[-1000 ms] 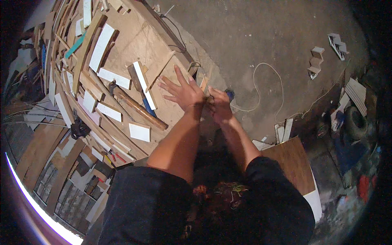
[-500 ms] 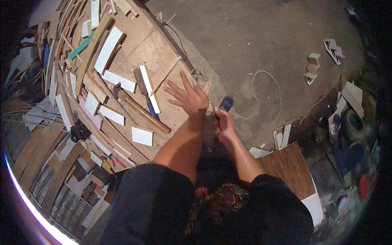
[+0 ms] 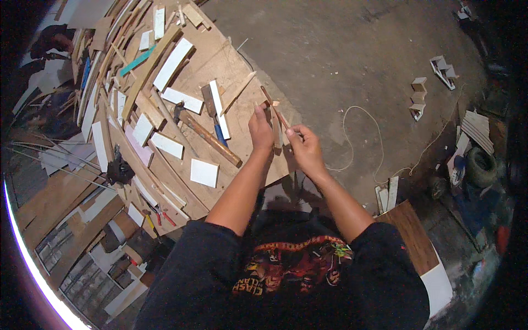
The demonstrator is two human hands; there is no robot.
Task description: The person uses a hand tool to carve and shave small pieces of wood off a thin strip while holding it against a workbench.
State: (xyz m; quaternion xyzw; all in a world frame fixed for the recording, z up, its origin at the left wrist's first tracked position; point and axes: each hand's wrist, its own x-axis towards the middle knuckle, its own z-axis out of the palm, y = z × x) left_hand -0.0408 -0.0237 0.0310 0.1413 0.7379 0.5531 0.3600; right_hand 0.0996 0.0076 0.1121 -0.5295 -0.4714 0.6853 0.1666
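My right hand [image 3: 305, 148] pinches the lower end of a thin reddish-brown stick [image 3: 281, 118] that slants up over the table edge. My left hand [image 3: 262, 131] is closed with its thumb up, beside a narrow wooden strip [image 3: 276, 135] that it seems to grip; its other fingers are partly hidden. The stick's upper part passes close by the strip's top. Left of my hands, on the wooden table [image 3: 242, 60], lie a blue-handled chisel [image 3: 221, 133], a white strip [image 3: 218, 104] and a hammer [image 3: 212, 138] with a wooden handle.
Wooden offcuts and white blocks [image 3: 173, 63] crowd the table's left side. Red-handled pliers [image 3: 165, 218] lie near its front corner. A pale cord [image 3: 380, 143] snakes over the floor at right. A brown board [image 3: 410, 236] stands at lower right, near a tyre [image 3: 481, 168].
My left hand was spread open over the table edge and is now closed. My right hand has risen with the thin stick now plainly visible. The view has shifted, so the table appears further right.
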